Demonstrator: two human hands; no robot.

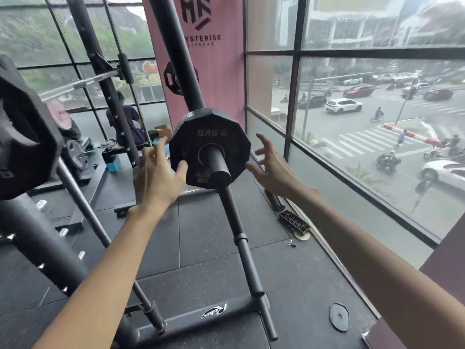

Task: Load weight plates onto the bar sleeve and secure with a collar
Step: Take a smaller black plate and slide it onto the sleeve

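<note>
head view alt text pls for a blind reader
A black 2.5 kg weight plate sits on the bar sleeve, with a person's open left hand and right hand on either side of it. The sleeve's end in front of the plate is bare. A smaller plate lies flat on the floor by the window.

Gym — weight plate [198,139], fitness banner [222,71].

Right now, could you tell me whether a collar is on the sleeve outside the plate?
No, the sleeve stands bare in front of the plate, with no collar on it.
</note>
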